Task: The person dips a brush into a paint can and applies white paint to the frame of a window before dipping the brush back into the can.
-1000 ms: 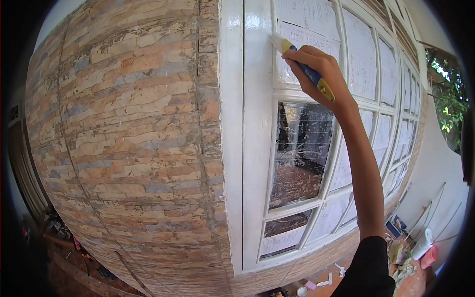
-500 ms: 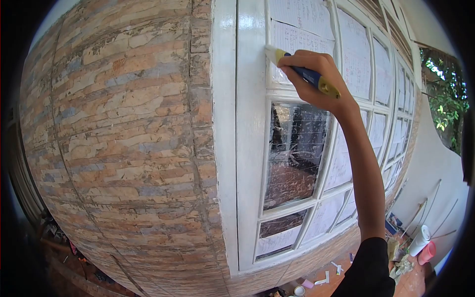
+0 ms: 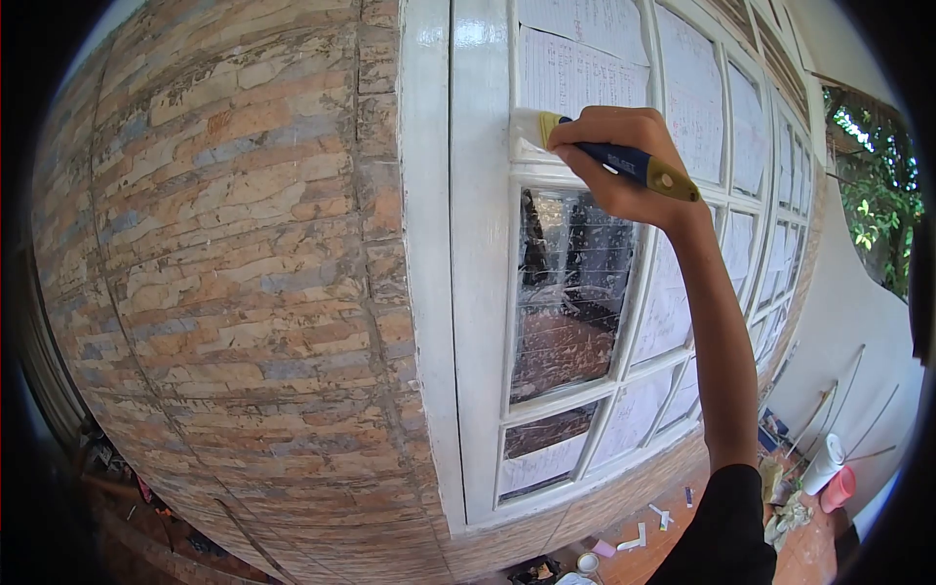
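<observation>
Blue-and-yellow paintbrush in right hand (bristles at the white window frame).

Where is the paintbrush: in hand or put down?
In hand: the right hand is closed around the blue-and-yellow handle of the paintbrush, whose bristle end points toward the white window frame.

Toward two o'clock the right hand grips a blue-and-yellow paintbrush, its bristles pointing to nine o'clock at the white window frame; whether they meet wood or pane is hard to tell. Written sheets cover the panes above. A dark glass pane lies at three o'clock, a stone-clad wall at nine, and a pink bucket near four.
</observation>
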Tool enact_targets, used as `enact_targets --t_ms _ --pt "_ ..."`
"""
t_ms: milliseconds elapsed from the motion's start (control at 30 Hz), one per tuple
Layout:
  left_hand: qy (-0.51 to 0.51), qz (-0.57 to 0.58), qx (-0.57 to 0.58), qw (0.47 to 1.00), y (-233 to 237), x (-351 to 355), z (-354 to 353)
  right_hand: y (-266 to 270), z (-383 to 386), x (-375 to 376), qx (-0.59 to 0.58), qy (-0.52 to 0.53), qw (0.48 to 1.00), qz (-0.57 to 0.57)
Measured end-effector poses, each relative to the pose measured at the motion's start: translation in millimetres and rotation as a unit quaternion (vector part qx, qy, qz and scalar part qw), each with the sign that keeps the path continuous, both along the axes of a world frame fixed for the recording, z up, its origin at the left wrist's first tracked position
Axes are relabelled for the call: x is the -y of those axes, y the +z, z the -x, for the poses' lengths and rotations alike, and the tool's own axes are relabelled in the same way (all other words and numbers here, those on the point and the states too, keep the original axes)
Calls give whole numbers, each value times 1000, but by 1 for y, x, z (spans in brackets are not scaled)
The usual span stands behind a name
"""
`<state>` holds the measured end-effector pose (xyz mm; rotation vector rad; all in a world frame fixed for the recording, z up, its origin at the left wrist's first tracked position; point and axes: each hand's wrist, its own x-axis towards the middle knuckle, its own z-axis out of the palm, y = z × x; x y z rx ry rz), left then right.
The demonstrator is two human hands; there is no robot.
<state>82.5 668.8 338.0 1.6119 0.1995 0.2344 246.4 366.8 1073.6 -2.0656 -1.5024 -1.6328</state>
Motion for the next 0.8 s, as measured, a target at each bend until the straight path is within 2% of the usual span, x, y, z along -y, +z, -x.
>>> enact_targets --t_ms 67,100,200,233,267,333,400,500,600,633,700,733,767,800 --pt "-1 -9 9 1000 6 0 -8 5 -1 1 111 34 992 -52" --pt "-3 -13 13 1000 9 0 -11 8 -2 -2 119 42 989 -80" --pt "-7 -20 22 1000 15 7 -19 8 -7 -6 127 8 990 -66" --pt "-7 -22 24 999 17 9 -21 3 -10 -6 71 10 997 -39" --pt "-6 -25 26 999 20 8 -22 -3 -7 -5 68 13 997 -40" --pt "-4 -31 30 999 25 7 -26 -16 3 -3 -21 -12 999 41" --pt "-1 -36 34 999 30 8 -30 -18 4 0 -10 19 999 50" --pt "11 -46 27 999 37 7 -25 -7 1 -3 80 41 996 -23" --pt "62 -47 -2 997 33 7 18 -8 -1 -13 99 4 994 -46" --pt "99 -42 -19 994 32 11 46 -13 -5 -15 83 11 996 -28" --pt "158 134 -160 965 60 18 45 -29 -21 -11 16 28 999 -13" --pt "160 136 -147 967 73 19 48 -32 -1 -15 -80 -63 995 -6" --pt "163 136 -132 968 81 20 50 -40 -12 -4 -81 -58 995 -7" --pt "173 116 -141 968 79 20 53 -46 1 -16 -90 -8 996 12"
